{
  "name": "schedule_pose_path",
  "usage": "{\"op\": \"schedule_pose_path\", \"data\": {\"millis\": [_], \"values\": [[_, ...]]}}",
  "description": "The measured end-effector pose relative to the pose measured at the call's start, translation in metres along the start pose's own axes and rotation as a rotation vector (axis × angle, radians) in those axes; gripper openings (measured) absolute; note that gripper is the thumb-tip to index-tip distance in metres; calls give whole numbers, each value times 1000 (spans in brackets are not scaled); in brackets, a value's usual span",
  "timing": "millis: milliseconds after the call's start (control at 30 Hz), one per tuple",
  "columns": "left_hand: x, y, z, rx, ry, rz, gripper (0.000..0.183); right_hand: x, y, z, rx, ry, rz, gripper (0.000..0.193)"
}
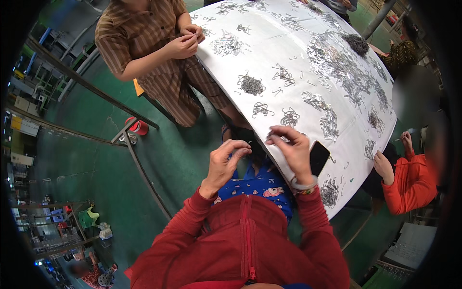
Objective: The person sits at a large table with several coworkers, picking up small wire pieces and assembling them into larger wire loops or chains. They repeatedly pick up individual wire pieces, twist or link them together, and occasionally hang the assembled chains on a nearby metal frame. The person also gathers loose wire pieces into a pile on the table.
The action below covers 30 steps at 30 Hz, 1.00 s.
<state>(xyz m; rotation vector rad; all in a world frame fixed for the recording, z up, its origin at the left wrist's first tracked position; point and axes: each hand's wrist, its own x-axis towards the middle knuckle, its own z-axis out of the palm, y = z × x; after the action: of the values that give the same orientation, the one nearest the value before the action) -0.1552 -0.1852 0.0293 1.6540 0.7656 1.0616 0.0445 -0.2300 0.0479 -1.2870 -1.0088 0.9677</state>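
My left hand [224,163] is raised in front of my lap, just off the table's edge. Its thumb and fingers are pinched together, and a tiny bit of something thin shows at the tips, too small to name. Over the table edge, my right hand [294,153] has its fingers curled toward the thumb; whatever they hold is hidden. Just beyond it lies a small heap of bent wire hooks [289,117]. Another small heap of hooks [262,109] sits to its left. A dark phone [319,158] lies on the table beside my right wrist.
The white table [298,77] carries a broad spread of small metal strips [344,72] and several hook piles. A person in striped brown clothes [144,43] works at the left; another in an orange top [409,183] sits at the right. A metal rail [82,84] crosses the left side.
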Motion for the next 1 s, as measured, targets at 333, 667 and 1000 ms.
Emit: {"op": "schedule_pose_path", "data": {"millis": [333, 667, 1000], "values": [[-2, -7, 11, 179, 23, 90, 8, -24, -5, 38, 44, 66, -12, 22], [-5, -23, 15, 130, 91, 41, 11, -26, 23, 51, 379, 194, 98, 18], [172, -91, 72, 550, -93, 241, 22, -29, 25, 41, 317, 112, 184, 18]]}}
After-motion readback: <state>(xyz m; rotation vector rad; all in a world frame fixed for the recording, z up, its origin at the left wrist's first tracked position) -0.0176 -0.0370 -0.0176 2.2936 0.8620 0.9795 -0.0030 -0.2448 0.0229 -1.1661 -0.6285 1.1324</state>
